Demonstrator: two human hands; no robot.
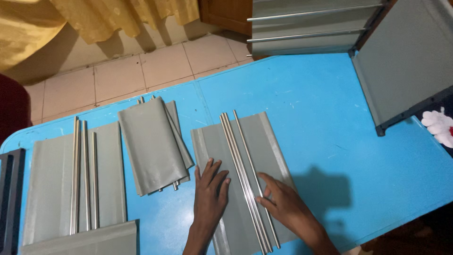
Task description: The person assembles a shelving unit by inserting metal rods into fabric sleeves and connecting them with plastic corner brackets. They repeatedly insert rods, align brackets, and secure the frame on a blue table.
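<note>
Both hands are down flat on the same grey fabric panel [245,156] in the middle of the blue table [321,118]. The left hand [211,193] lies palm down, fingers spread and pressing the cloth, gripping nothing. The right hand [285,203] rests open too, its fingertips touching the bundle of thin metal rods [245,174] that runs lengthwise down the panel, nothing pinched. Just left of that panel sits a folded grey fabric piece [153,146] with rod ends poking out at top and bottom. Further left, another flat grey panel [47,189] carries three more metal rods [85,174] side by side, and a black frame piece [12,189] lies at the table's left edge. Up at the far right stands a grey fabric shelf unit [406,56] with silver bars. Beyond the table, tiled floor [141,71] and a yellow curtain [94,19].
</note>
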